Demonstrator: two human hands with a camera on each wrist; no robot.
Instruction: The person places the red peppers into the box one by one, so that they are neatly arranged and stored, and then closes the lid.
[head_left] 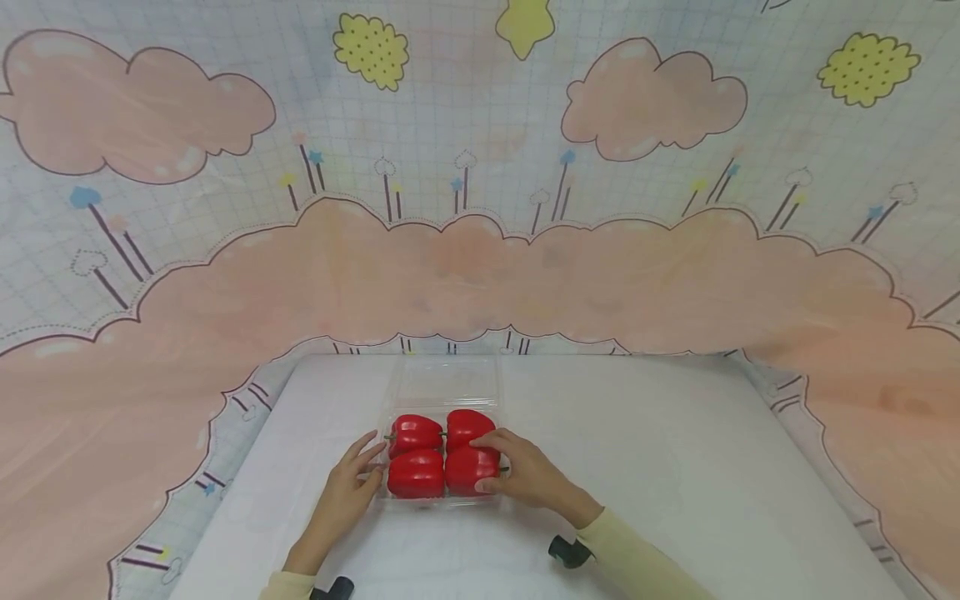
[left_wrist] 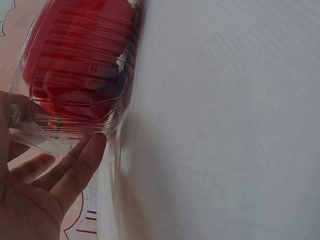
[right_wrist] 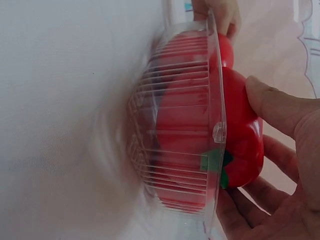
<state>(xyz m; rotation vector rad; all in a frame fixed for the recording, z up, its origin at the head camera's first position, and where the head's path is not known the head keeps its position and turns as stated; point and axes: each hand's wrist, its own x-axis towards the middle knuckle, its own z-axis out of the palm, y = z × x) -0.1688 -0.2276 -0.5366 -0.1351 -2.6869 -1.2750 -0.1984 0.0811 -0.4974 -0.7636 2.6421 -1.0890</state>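
A clear plastic clamshell box (head_left: 386, 494) holds several red bell peppers (head_left: 416, 474) with green stems, set in two rows. My right hand (head_left: 525, 469) grips the front right bell pepper (head_left: 462, 472), thumb on its near side and fingers over its far side. In the right wrist view this pepper (right_wrist: 242, 130) stands above the box rim, its green stem end at the box's side. My left hand (head_left: 350, 489) is at the box's left side with fingers extended. The left wrist view shows those fingertips (left_wrist: 99, 142) at the ribbed wall of the box.
The box's transparent lid (head_left: 447, 383) is folded back, away from me. A white cloth-like surface (head_left: 637, 442) lies under everything, and a patterned curtain (head_left: 525, 283) with clouds rises behind it. Dark wrist-worn devices (head_left: 568, 552) show near both sleeves.
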